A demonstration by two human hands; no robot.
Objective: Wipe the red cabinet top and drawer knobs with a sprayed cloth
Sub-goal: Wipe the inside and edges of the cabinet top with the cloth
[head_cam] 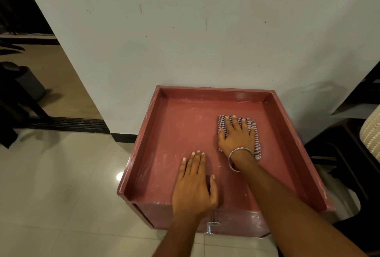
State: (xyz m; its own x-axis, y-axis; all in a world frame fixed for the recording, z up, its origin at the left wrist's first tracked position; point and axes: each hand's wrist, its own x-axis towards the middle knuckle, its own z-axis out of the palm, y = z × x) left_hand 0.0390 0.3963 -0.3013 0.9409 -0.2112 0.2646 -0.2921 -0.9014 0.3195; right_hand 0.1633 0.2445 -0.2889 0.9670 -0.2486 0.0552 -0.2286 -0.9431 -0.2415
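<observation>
Head view: the right hand [236,135] presses a checkered cloth [255,133] flat, fingers spread, near the red cabinet top's [185,125] right raised rim. The left hand [194,182] lies flat near the front edge, above metal drawer knobs [211,226]. White wall [185,30] behind; tiled floor [61,174] left.

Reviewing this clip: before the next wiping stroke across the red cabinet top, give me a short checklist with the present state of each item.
1. Cloth under the wiping hand: ok. The right hand lies flat on the checked cloth, fingers spread.
2. Cabinet steadied: ok. The left hand rests flat on the cabinet top, near its front edge.
3. Path for the stroke: ok. Nothing but the hands and cloth lies on the top.
4. Cloth damp from spray: cannot tell.
5. Top already clean: not ok. Pale streaks and scuffs show left of the cloth.
6. Drawer knobs wiped: cannot tell. Metal knobs show below the front edge, no hand on them.
</observation>
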